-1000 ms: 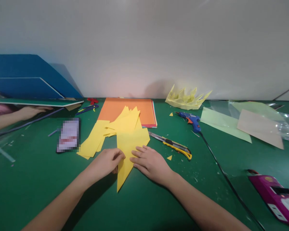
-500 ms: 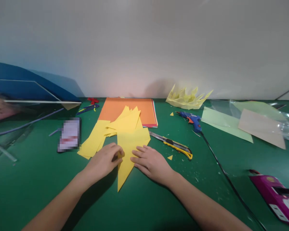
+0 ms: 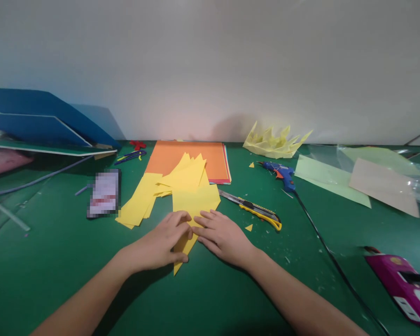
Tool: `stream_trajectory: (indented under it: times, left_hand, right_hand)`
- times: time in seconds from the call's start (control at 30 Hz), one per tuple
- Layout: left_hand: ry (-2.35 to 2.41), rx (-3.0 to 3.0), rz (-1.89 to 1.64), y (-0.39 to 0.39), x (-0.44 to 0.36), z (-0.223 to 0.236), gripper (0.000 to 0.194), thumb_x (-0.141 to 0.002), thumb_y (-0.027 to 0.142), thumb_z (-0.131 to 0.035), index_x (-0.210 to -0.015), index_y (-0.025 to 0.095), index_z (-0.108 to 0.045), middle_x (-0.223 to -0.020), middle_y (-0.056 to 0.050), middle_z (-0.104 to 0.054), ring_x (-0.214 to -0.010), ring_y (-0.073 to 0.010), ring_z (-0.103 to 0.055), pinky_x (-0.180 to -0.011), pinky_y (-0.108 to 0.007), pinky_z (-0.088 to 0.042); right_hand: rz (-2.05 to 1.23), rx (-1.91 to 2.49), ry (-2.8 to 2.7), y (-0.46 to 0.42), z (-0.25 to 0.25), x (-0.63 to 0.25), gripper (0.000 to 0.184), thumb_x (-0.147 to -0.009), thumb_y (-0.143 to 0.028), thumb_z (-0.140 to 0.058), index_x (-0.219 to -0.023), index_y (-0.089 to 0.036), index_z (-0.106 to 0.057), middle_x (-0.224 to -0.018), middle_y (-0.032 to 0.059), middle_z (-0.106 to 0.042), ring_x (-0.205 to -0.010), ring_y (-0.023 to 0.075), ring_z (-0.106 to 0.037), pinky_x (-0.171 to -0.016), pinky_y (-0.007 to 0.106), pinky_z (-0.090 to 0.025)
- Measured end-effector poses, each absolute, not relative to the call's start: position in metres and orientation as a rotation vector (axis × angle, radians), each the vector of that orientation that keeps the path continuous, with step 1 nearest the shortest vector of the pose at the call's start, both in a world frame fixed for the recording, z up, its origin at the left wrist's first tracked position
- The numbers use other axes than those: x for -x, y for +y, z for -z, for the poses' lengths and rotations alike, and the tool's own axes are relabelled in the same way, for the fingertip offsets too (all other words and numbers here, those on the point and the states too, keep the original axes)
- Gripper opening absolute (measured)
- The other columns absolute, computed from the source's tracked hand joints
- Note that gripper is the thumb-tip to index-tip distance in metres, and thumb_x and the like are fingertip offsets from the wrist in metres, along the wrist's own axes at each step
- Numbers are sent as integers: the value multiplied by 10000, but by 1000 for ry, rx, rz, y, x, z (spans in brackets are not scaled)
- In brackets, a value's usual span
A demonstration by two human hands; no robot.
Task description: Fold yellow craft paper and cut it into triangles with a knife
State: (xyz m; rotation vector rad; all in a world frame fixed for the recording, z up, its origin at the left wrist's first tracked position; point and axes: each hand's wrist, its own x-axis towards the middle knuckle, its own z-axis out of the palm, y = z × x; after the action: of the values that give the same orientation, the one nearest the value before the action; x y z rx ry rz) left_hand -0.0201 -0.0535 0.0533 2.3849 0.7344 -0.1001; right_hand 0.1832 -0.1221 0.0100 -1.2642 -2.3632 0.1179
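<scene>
A yellow paper sheet (image 3: pixel 195 201), folded to a point, lies on the green table (image 3: pixel 56 252) in front of me. My left hand (image 3: pixel 164 240) lies over its lower left part, fingers curled down on the paper with the thumb under the edge. My right hand (image 3: pixel 224 235) rests flat on its right side, fingers stretched out and pressing the sheet. The two hands nearly touch over the fold. Behind them lies a loose heap of yellow paper pieces (image 3: pixel 154 193) on a stack of orange and coloured sheets (image 3: pixel 185 158).
A yellow utility knife (image 3: pixel 255 210) lies right of the paper, a blue glue gun (image 3: pixel 282 173) with a black cord behind it. A phone (image 3: pixel 104 193) is at the left, folded yellow shapes (image 3: pixel 273 142) by the wall, pale sheets (image 3: pixel 331 179) at right, a magenta device (image 3: pixel 402 284) near right.
My left hand has slid right onto the yellow sheet and folded its left edge over. The paper's point now sits shorter. A person's arm at far left has gone from view.
</scene>
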Motion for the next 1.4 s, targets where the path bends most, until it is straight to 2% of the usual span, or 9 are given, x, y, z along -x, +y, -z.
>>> stream_trajectory:
  times: [0.13,0.23,0.37,0.57,0.73,0.93,1.1,1.23,1.4]
  left_hand:
    - [717,-2355,66,-52,19,-54,269,-712,255,-708,-871,206,-497,-1239,-84,-433,-1217,-303,-379,-988,-462,-369]
    - [694,-2355,35,-52,20,-53,330,-708,248,-722,-967,216,-519,-1223,-77,-443,-1183,-290,-401,-978,-445,-379]
    - [683,-2380,60,-52,20,-52,564,-700,222,-736,-1207,275,-493,-1254,-76,-432,-1198,-302,-383,-985,-452,-372]
    - [733,-2392,151,-51,19,-53,637,-697,244,-755,-1271,305,-484,-1288,-97,-421,-1226,-328,-367,-996,-487,-361]
    - [711,-2379,114,-51,20,-52,624,-716,274,-741,-1280,326,-479,-1295,-92,-421,-1218,-328,-380,-988,-502,-368]
    - [756,-2337,134,-52,20,-55,627,-697,235,-746,-1263,319,-490,-1327,-94,-403,-1243,-333,-357,-1000,-510,-347]
    - [751,-2327,82,-53,20,-55,525,-703,272,-727,-1179,277,-506,-1280,-80,-432,-1222,-313,-381,-990,-472,-363]
    - [777,-2337,66,-54,21,-51,441,-694,298,-735,-1062,234,-501,-1239,-77,-436,-1199,-301,-384,-979,-445,-370]
    - [796,-2395,63,-55,21,-52,349,-682,313,-758,-901,208,-507,-1072,-53,-457,-1064,-268,-429,-890,-397,-396]
  right_hand:
    - [-136,1033,-2464,-127,-18,-179,242,-922,-263,-465,-1001,-202,-686,-972,72,-640,-947,205,-521,-911,374,-397]
    - [-127,983,-2536,-130,-19,-175,225,-901,-277,-504,-1036,-227,-677,-837,48,-575,-816,186,-474,-810,342,-389]
    - [-76,1081,-2505,-129,-17,-179,241,-912,-274,-480,-1036,-238,-684,-779,34,-554,-768,181,-443,-738,338,-338]
    - [122,1504,-2204,-117,-17,-211,253,-887,-221,-493,-887,-206,-746,-661,38,-511,-697,184,-404,-663,340,-283]
    - [212,1694,-2079,-113,-13,-224,280,-898,-247,-479,-871,-217,-756,-675,55,-530,-710,199,-409,-659,344,-281]
    - [264,1760,-2000,-111,-9,-219,292,-913,-247,-461,-834,-214,-740,-704,58,-544,-735,207,-434,-675,349,-297]
    - [326,1770,-1940,-110,-6,-220,301,-918,-214,-433,-851,-191,-726,-714,65,-558,-745,214,-460,-673,350,-324]
    - [206,1694,-1966,-112,-5,-216,271,-917,-216,-440,-1025,-172,-685,-850,83,-622,-826,229,-516,-710,358,-373]
    - [57,1545,-2131,-113,-6,-206,279,-925,-247,-459,-1139,-201,-632,-1112,110,-642,-1028,259,-542,-880,432,-397]
